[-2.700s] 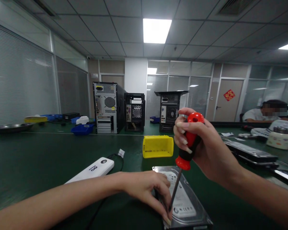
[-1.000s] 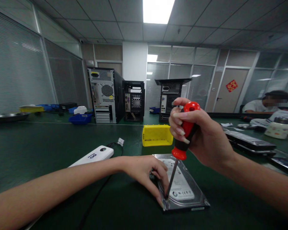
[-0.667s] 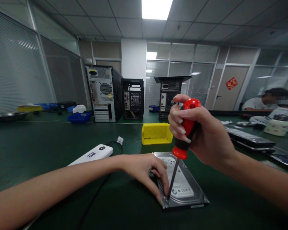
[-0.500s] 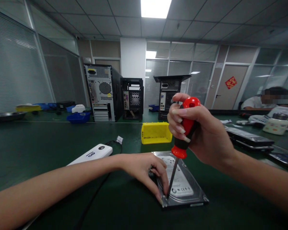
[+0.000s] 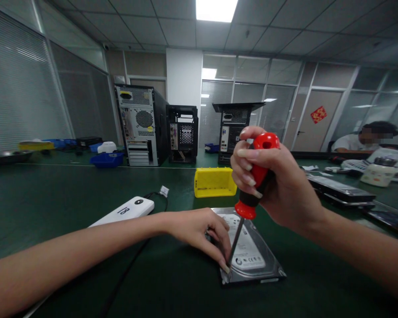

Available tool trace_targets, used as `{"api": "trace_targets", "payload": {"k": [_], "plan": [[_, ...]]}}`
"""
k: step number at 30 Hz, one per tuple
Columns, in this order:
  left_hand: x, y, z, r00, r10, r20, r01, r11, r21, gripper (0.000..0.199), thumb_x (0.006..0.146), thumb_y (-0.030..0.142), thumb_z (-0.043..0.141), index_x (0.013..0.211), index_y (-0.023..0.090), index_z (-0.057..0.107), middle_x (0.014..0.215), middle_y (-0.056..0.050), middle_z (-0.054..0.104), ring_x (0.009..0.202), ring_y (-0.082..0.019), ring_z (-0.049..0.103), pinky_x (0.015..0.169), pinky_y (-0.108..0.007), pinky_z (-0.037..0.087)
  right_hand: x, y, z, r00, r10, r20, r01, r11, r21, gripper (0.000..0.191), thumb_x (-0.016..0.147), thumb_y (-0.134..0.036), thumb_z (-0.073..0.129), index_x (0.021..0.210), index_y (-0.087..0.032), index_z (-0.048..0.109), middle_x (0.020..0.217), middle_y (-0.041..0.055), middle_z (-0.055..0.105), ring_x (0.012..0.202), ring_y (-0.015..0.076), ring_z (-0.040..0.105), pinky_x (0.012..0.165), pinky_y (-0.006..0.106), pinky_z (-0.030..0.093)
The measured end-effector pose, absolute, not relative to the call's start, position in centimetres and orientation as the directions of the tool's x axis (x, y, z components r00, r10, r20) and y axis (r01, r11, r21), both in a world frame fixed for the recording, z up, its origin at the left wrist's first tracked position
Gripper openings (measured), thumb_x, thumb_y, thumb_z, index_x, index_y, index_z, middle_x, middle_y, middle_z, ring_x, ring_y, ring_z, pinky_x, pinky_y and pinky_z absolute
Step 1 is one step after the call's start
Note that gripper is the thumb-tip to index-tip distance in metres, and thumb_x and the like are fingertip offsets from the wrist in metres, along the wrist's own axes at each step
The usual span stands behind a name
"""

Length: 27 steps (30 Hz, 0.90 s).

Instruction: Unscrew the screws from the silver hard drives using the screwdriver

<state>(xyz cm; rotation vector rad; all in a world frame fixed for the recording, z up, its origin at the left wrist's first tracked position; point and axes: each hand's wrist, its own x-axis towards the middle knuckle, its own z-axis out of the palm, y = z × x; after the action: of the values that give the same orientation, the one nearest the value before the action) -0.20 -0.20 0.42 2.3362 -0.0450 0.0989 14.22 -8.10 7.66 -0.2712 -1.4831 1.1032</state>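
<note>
Red screwdriver (image 5: 246, 209) stands on a hard drive's corner

The hard drive (image 5: 248, 247) lies flat on the green counter (image 5: 172, 287), right in front of the person. Its white label faces up.

The right hand (image 5: 278, 183) has its grip wrapped around the red and black handle of the screwdriver. The tool leans a bit, with its top to the right. Its thin metal stick points down to the near left corner of the drive.

The left hand (image 5: 202, 229) is bent over the left side of the drive. Its thumb and fingers come close together at that corner, just beside the tip. I cannot tell if its grip is pinching something there.

A yellow bin (image 5: 215, 180) sits just behind the drive. To the left is a white block (image 5: 124, 211) with 18 written on it, partly behind the left arm. A black cord (image 5: 126, 274) runs near it.

Farther back stand a tall computer case (image 5: 141, 128), a smaller black case (image 5: 183, 134) and another case (image 5: 230, 128) with a flat panel on top. On the right, flat metal boxes (image 5: 340, 189) lie stacked near a pale jar (image 5: 380, 171).
</note>
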Motion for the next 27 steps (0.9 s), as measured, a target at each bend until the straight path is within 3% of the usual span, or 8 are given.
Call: {"api": "trace_targets", "payload": {"k": [17,27], "plan": [[-0.13,-0.12,0.34,0.996,-0.036,0.076,-0.082,-0.627,0.774,0.010,0.074,0.005,0.067,0.083,0.004,0.070,0.078,-0.008,0.064,0.073,-0.013,0.053,0.065,-0.020,0.041,14.26,-8.44,7.66,-0.257,0.723,0.641,-0.423,0.511,-0.748,0.015,0.082,-0.008,0.051,0.093,-0.018,0.049,0.060,-0.0047,0.046,0.046,0.0042,0.040,0.039,0.014,0.034],[-0.13,-0.22,0.29,0.998,-0.011,0.069,-0.061,-0.633,0.771,0.008,0.074,0.007,0.067,0.082,0.008,0.071,0.079,-0.006,0.065,0.072,-0.012,0.054,0.064,-0.018,0.041,14.37,-8.26,7.61,-0.259,0.715,0.649,-0.417,0.523,-0.743,0.014,0.082,-0.010,0.052,0.092,-0.020,0.050,0.060,-0.0050,0.045,0.046,0.0045,0.041,0.039,0.014,0.034]]}}
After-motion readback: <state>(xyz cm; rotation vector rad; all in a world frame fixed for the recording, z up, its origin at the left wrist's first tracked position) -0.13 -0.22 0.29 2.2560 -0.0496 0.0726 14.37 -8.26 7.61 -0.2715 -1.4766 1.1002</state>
